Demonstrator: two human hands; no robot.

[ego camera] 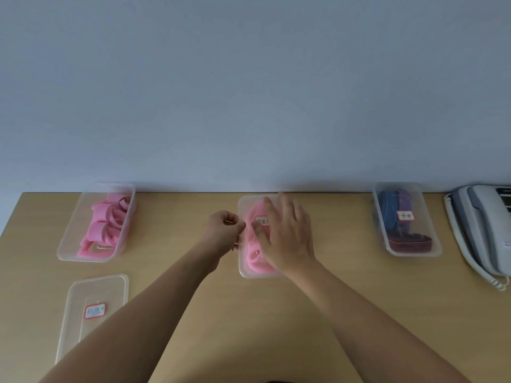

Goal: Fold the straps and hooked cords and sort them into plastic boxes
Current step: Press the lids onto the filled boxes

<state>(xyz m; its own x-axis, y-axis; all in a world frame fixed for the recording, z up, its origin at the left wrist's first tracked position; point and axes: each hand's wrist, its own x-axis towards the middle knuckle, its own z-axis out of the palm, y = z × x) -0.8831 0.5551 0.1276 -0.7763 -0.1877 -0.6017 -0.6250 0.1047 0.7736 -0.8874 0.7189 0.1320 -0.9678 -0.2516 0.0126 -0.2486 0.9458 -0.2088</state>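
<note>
A wooden table meets a pale wall, with 3 boxes along the back. The left box holds pink straps; a loose lid lies in front of it. The right hand lies spread over the lidded middle box, which holds pink material. The left hand is curled at its left rim; I cannot tell whether it pinches anything. The right box holds blue cords. A phone sits at the far right.

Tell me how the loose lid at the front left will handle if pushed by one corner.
The lid looks thin and clear, so probably light and slightly flexible. Lying flat on the smooth table, it would likely slide and pivot rather than tip.
</note>
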